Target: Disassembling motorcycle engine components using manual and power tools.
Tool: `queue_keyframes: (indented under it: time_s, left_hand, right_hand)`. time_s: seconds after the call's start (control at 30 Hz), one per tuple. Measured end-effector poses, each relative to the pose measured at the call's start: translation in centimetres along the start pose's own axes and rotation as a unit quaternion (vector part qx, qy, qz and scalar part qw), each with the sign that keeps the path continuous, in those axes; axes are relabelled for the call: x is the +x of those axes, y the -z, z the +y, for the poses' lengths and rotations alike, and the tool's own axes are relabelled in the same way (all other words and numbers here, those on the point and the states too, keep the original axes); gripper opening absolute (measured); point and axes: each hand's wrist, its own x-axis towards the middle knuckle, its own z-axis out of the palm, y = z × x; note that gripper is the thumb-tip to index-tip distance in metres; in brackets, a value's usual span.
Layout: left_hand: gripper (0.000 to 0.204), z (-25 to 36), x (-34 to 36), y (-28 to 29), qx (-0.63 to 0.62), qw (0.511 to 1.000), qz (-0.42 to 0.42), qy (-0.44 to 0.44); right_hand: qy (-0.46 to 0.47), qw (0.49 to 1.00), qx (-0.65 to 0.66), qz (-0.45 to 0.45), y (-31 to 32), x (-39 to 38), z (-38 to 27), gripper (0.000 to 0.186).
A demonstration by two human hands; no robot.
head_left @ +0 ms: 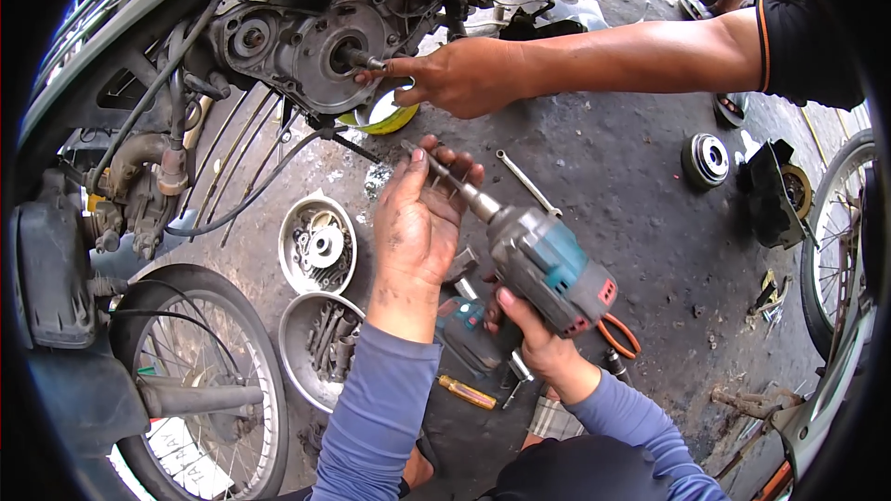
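Observation:
My right hand (543, 339) grips the handle of a teal and black cordless impact driver (552, 264), its nose tilted up and to the left. A long thin driver bit (445, 173) sticks out of the chuck. My left hand (418, 218) has its thumb and fingers closed around the bit near its tip. Just beyond is an opened motorcycle engine (320, 51) with a round cover face and a protruding shaft (357, 57). Another person's hand (459, 74) reaches in from the right, a finger extended at that shaft.
Two metal bowls of engine parts (318, 199) (299, 353) stand left of my forearm. A combination wrench (529, 183), orange-handled pliers (620, 336) and a yellow-handled screwdriver (467, 391) lie on the floor. A yellow basin (382, 119) sits under the engine; wheels flank both sides.

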Motion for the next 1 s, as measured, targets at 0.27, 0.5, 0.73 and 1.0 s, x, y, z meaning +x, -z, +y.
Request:
queue_keyframes:
  time_s: [0.27,0.5,0.73,1.0]
  left_hand:
    - [0.023,2.9,4.7,0.6,0.093,0.994,0.037,-0.054]
    - [0.020,4.0,6.6,0.2,0.113,0.992,0.020,-0.058]
    - [0.021,4.5,7.5,0.9,0.125,0.990,0.013,-0.056]
    - [0.025,3.5,7.1,0.5,0.062,0.995,-0.003,-0.075]
  right_hand:
    - [0.043,0.995,0.084,0.023,-3.8,6.2,-0.8,0.035]
    - [0.026,0.989,0.143,-0.007,-4.0,8.2,-0.7,0.029]
    - [-0.004,0.992,0.125,-0.010,-4.3,8.9,-1.6,0.038]
    - [0.037,0.995,0.090,-0.032,-2.5,9.7,-2.6,0.035]
